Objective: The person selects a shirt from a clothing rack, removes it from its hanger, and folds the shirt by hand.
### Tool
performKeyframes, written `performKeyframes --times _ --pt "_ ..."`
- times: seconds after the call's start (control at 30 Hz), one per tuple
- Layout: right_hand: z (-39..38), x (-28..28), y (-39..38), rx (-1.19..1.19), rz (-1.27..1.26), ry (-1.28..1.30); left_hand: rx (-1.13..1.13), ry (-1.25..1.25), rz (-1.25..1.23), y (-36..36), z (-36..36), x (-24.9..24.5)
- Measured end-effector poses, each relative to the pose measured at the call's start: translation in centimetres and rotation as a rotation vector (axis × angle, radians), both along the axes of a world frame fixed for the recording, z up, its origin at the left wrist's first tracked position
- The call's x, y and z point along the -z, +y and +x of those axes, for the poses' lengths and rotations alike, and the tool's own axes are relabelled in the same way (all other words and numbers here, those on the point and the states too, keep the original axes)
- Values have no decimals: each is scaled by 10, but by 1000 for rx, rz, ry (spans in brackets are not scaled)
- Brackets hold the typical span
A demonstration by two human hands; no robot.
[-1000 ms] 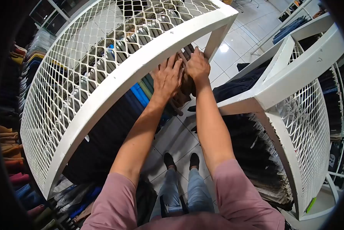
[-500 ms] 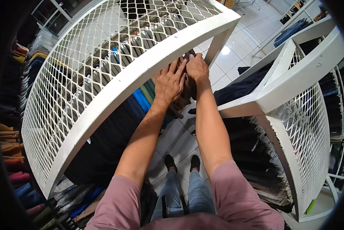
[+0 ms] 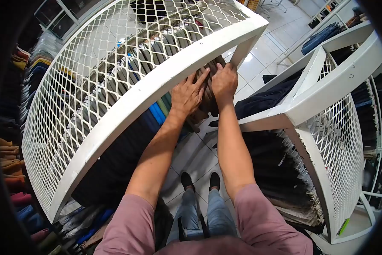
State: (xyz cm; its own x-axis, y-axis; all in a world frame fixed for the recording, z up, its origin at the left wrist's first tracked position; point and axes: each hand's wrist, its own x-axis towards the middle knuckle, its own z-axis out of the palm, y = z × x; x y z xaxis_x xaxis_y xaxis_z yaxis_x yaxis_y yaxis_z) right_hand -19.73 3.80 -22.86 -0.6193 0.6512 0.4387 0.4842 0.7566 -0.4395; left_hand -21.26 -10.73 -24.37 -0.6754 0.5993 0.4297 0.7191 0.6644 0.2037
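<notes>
Both my hands reach under the white rim of a round mesh-topped clothes rack. My left hand lies flat with fingers spread against hanging brown garments. My right hand is curled on the same brown garments just below the rim, near the rack's upright post. Fingertips of both hands are partly hidden by the rim. Blue and green garments hang to the left of my left wrist, then a long run of dark ones.
A second white mesh rack with dark folded or hung clothes stands at the right, close to my right elbow. White tiled floor lies between the racks, with my feet on it. Shelves of folded clothes line the left wall.
Both hands have shifted slightly up and right along the rail. My right hand has curled tighter on the brown garments; the left stays flat against them.
</notes>
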Motion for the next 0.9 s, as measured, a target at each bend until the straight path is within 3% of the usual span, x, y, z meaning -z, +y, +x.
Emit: performKeyframes --times 0.03,0.37,0.47,0.9 --pt "1 -1 -1 -16 -92 82 -1 -1 -1 1 1 -2" --pt "36 -46 -20 27 -35 108 10 -37 -61 5 4 -8" --pt "47 -32 -39 -11 -128 138 26 -35 -39 4 2 -6" --pt "83 -67 -33 -106 -305 -267 67 -78 -115 -4 -3 -7"
